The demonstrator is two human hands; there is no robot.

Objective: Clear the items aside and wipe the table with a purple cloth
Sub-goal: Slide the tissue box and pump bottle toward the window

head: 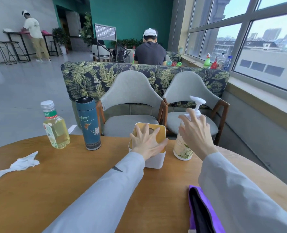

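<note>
Purple cloth (205,211) sits right at the near edge of the desk (82,179), folded and untouched, partly under the right sleeve, so wiping hasn't started. Left hand (146,145) is spread wide over the top of the white tissue box (153,158), fingers splayed and draped over its rim, a loose top grip at best. Right hand (196,132) is open too, fingers fanned around the neck of the pump bottle (183,147), just touching, not wrapped yet as far as I can tell. Risks, my guess: the pump bottle is tall and top-heavy, so a sideways nudge could tip it off the right edge, and the sleeve might drag the cloth off. Count: one tissue box, one pump bottle, one blue thermos (89,123), one drink bottle (55,126) near the far left edge, one crumpled tissue (16,165), one cloth.
</note>
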